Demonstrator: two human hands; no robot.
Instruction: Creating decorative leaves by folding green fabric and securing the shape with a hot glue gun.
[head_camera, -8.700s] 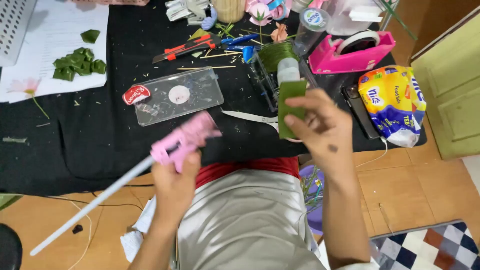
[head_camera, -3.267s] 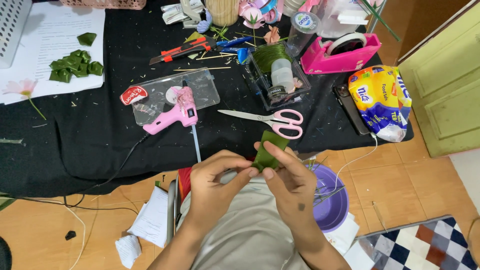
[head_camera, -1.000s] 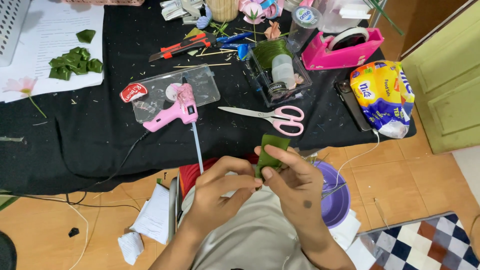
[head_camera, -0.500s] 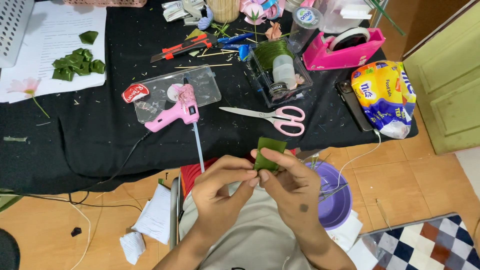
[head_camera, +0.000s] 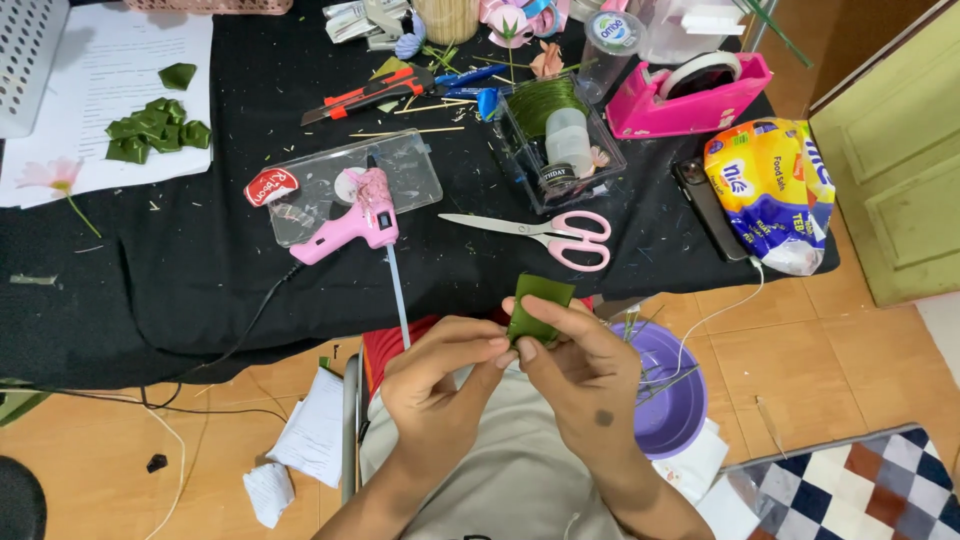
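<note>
Black table (head_camera: 200, 290) behind; left hand (head_camera: 440, 385), right hand (head_camera: 580, 375) pinch green ribbon piece (head_camera: 538, 308), long axis upright.

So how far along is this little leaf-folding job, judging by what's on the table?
Done, by the look of it: a small pile of folded green leaves lies on the white paper, beside one pink flower. In hand: the left hand and right hand pinch a green strip between their fingers. The pink glue gun and scissors lie on the black cloth. How many leaves remain cannot be told.
</note>
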